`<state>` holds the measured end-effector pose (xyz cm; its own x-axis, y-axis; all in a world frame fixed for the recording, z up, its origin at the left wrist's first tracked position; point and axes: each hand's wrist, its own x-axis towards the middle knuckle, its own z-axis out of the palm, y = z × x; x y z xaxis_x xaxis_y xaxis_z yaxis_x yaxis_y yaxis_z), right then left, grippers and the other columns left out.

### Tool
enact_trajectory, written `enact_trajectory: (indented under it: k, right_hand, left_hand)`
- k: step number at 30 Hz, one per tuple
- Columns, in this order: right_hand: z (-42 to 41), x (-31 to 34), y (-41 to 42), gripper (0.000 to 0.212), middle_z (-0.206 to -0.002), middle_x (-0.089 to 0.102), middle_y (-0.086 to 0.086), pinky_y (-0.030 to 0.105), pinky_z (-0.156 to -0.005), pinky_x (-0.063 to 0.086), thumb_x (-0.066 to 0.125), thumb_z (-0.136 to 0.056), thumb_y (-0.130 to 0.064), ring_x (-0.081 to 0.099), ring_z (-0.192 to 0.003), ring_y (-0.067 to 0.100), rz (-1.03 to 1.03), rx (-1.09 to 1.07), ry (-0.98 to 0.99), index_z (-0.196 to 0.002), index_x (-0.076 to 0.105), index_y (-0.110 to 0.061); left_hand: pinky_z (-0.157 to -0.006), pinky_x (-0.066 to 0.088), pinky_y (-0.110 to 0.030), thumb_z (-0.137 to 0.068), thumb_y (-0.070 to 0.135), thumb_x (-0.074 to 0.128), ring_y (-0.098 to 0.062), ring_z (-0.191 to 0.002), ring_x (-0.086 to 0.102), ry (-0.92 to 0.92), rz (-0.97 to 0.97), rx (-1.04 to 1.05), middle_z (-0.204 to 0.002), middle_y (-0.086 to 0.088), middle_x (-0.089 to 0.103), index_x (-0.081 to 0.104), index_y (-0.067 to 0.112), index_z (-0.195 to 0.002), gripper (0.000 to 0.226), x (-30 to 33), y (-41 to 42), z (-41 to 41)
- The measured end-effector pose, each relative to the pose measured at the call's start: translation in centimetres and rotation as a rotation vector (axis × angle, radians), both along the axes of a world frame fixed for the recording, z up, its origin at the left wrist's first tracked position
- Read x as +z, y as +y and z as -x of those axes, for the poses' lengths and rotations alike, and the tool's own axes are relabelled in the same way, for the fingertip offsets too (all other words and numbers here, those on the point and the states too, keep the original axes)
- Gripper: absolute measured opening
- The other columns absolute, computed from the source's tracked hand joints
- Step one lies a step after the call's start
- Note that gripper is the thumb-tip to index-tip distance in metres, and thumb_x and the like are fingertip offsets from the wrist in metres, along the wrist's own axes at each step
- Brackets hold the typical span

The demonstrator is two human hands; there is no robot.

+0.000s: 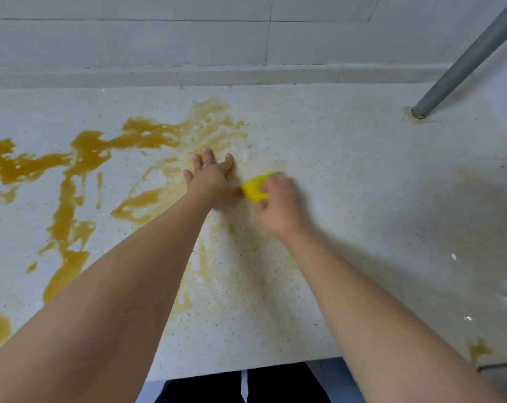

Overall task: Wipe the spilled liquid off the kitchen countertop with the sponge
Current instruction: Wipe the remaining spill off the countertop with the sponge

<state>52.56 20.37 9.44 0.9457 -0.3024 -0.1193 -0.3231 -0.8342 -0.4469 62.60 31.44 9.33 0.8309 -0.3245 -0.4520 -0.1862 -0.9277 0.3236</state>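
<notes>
A yellow sponge [255,188] lies on the speckled white countertop [348,184] near the middle of the view. My right hand [278,203] grips it from the right, fingers curled over it; the hand is blurred. My left hand [210,177] rests flat on the counter just left of the sponge, fingers spread and straight, a ring on one finger. Brown-orange spilled liquid [80,158] covers the counter's left half in thick streaks and puddles. Thinner smeared traces lie around and below both hands.
A grey metal pipe [461,62] slants down into the counter at the back right, a small stain at its base. A low backsplash ledge [188,75] and tiled wall run along the back. The counter's front edge [246,373] is near my body. A small splash [478,350] lies front right.
</notes>
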Motion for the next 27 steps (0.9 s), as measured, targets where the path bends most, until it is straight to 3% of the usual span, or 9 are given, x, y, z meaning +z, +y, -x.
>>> enact_trajectory:
  k: [2, 7, 12, 14, 17, 18, 22, 23, 27]
  right_hand:
    - [0.1, -0.3, 0.2, 0.025, -0.118, 0.048, 0.013, 0.028, -0.083, 0.035, 0.050, -0.083, -0.008, 0.048, -0.108, 0.029, 0.026, 0.112, -0.040, -0.108, 0.052, -0.003]
    - [0.7, -0.3, -5.5, 0.033, -0.124, 0.048, 0.017, 0.031, -0.090, 0.039, 0.050, -0.085, -0.008, 0.046, -0.113, 0.029, 0.085, -0.485, -0.011, -0.117, 0.050, 0.001]
    - [1.5, -0.6, 2.1, 0.026, -0.117, 0.047, 0.014, 0.030, -0.086, 0.038, 0.051, -0.083, -0.008, 0.047, -0.106, 0.027, -0.010, 0.069, -0.033, -0.108, 0.052, -0.002]
    - [2.2, -0.5, -0.6, 0.025, -0.117, 0.050, 0.015, 0.030, -0.087, 0.037, 0.050, -0.084, -0.006, 0.047, -0.106, 0.029, 0.086, -0.067, -0.047, -0.108, 0.053, -0.001]
    - [4.2, -0.7, -4.4, 0.031, -0.123, 0.049, 0.021, 0.036, -0.094, 0.037, 0.048, -0.084, -0.005, 0.045, -0.113, 0.033, 0.160, -0.503, -0.032, -0.114, 0.051, 0.004]
    - [4.4, -0.6, -3.5, 0.034, -0.125, 0.047, 0.022, 0.036, -0.096, 0.036, 0.048, -0.084, -0.006, 0.044, -0.116, 0.033, 0.161, -0.515, -0.023, -0.116, 0.050, 0.005]
    - [5.1, -0.9, 3.3, 0.029, -0.110, 0.054, 0.024, 0.041, -0.085, 0.041, 0.050, -0.075, -0.009, 0.051, -0.100, 0.038, -0.006, 0.017, -0.082, -0.099, 0.057, 0.004]
    - [5.7, -1.1, 2.9, 0.028, -0.104, 0.056, 0.024, 0.043, -0.081, 0.043, 0.048, -0.072, -0.010, 0.054, -0.094, 0.040, 0.008, 0.054, -0.119, -0.095, 0.059, 0.002]
    - [8.5, -0.6, -4.3, 0.029, -0.114, 0.055, 0.023, 0.040, -0.090, 0.040, 0.050, -0.079, -0.005, 0.051, -0.106, 0.039, 0.151, -0.422, -0.076, -0.106, 0.057, 0.001]
  left_hand:
    - [-0.115, -0.003, -0.052, -0.084, 0.050, 0.061, -0.031, -0.145, -0.015, -0.005, -0.001, -0.002, -0.158, -0.009, -0.015, 0.013, 0.033, -0.150, 0.084, 0.0, 0.0, 0.0]
    - [-0.115, -0.005, -0.052, -0.082, 0.054, 0.061, -0.032, -0.144, -0.016, -0.001, -0.004, -0.005, -0.158, -0.008, -0.016, 0.011, 0.033, -0.150, 0.087, -0.1, 0.1, -0.1]
    - [-0.115, -0.004, -0.051, -0.084, 0.048, 0.062, -0.032, -0.145, -0.015, -0.007, 0.024, 0.002, -0.158, -0.009, -0.014, 0.015, 0.033, -0.150, 0.083, 0.0, 0.1, 0.0]
    - [-0.116, -0.003, -0.052, -0.083, 0.054, 0.061, -0.032, -0.145, -0.014, -0.014, 0.017, -0.018, -0.158, -0.009, -0.014, 0.015, 0.032, -0.150, 0.085, 0.1, 0.3, 0.2]
    - [-0.116, 0.000, -0.052, -0.080, 0.060, 0.061, -0.034, -0.145, -0.012, -0.007, 0.033, -0.012, -0.158, -0.011, -0.013, 0.015, 0.031, -0.150, 0.089, 0.2, 0.8, 1.0]
    - [-0.115, 0.001, -0.053, -0.079, 0.061, 0.061, -0.035, -0.145, -0.012, -0.002, 0.043, -0.008, -0.158, -0.012, -0.012, 0.015, 0.031, -0.150, 0.090, 0.3, 0.9, 1.5]
    - [-0.116, 0.000, -0.051, -0.088, 0.043, 0.058, -0.031, -0.145, -0.012, -0.024, 0.042, 0.015, -0.158, -0.011, -0.012, 0.014, 0.031, -0.151, 0.078, 0.5, 1.2, 4.2]
    - [-0.116, 0.000, -0.050, -0.089, 0.041, 0.057, -0.031, -0.145, -0.013, -0.017, 0.033, 0.031, -0.158, -0.010, -0.012, 0.013, 0.030, -0.151, 0.077, 0.6, 1.4, 4.8]
    - [-0.115, 0.001, -0.053, -0.090, 0.050, 0.053, -0.034, -0.145, -0.013, 0.010, -0.038, -0.005, -0.158, -0.012, -0.013, 0.009, 0.027, -0.151, 0.079, 0.7, 1.9, 7.8]
